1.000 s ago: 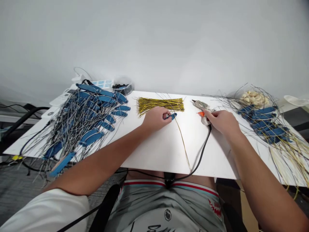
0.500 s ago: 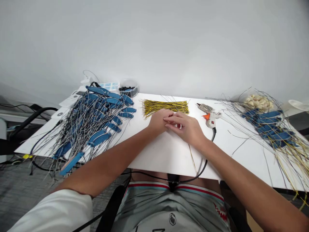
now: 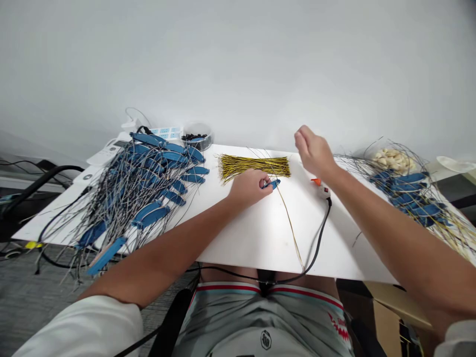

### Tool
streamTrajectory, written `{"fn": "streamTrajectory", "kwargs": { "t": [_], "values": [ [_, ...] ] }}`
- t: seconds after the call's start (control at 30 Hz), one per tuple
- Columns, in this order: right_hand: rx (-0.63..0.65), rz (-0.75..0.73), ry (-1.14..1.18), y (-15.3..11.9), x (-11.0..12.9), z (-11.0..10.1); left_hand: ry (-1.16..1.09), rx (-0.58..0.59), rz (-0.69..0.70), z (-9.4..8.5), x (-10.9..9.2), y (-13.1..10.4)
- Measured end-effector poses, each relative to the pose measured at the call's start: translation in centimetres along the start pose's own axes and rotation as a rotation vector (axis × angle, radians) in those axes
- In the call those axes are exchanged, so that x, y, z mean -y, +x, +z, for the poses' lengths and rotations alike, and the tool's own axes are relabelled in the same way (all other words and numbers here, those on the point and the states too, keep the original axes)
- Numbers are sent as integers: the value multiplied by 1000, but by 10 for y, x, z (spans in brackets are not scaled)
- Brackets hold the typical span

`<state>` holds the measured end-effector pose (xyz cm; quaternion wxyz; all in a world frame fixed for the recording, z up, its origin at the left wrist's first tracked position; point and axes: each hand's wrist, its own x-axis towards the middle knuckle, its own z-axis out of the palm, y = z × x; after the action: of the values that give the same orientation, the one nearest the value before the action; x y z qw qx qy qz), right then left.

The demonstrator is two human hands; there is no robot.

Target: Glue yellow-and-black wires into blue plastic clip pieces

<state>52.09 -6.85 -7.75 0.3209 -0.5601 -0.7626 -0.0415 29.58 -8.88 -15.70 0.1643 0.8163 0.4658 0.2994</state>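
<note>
The left hand [image 3: 248,186] is resting knuckles-up on the white rectangular table [image 3: 256,233], its forearm stretching in from the near left, and its fingertips are pinching a small flat blue plastic piece [image 3: 273,184] just in front of the flat bundle of yellow-and-black wires [image 3: 254,165]. A thin yellow wire [image 3: 290,225] is running from that blue piece toward the table's near edge. The right hand [image 3: 313,151] is hovering raised above the table, just right of the yellow bundle, fingers loosely curled and grasping nothing that shows; whether something thin is sitting between its fingertips is too fine to tell. Its wrist is covering most of the white glue gun with the orange trigger [image 3: 322,186], so only the handle and the black power cord [image 3: 316,243] are showing. Left of the bundle, a large heap of blue pieces with grey wires [image 3: 137,188] is spreading over the table; right of it, a smaller similar heap [image 3: 407,191] is partly cut off by the arm. Behind the table, a plain pale wall is filling the view
</note>
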Motion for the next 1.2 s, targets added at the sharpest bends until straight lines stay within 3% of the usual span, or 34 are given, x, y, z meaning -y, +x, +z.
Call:
{"fn": "streamTrajectory", "kwargs": {
  "t": [0.13,0.23,0.33,0.47,0.57,0.67,0.83,1.0,1.2],
  "values": [
    [67,107,-315,30,-69,1,-1,6,-15,0,1,1],
    [226,218,-396,32,-108,6,5,20,-26,-3,-1,1],
    [250,337,-449,25,-128,8,7,25,-28,-6,-3,0],
    [192,462,-480,18,-131,6,1,19,-15,-5,-2,0],
    [180,469,-500,13,-127,-1,-6,14,-5,-4,0,0],
    [94,379,-490,2,-113,-9,-4,15,-2,-5,0,1],
    [-36,245,-172,-33,-55,-13,6,10,14,-5,0,1],
    [-10,154,86,-67,5,-2,-33,-45,-16,-8,-5,-1],
    [199,175,540,-88,18,7,-343,6,20,-13,-16,-6]
  ]
}}
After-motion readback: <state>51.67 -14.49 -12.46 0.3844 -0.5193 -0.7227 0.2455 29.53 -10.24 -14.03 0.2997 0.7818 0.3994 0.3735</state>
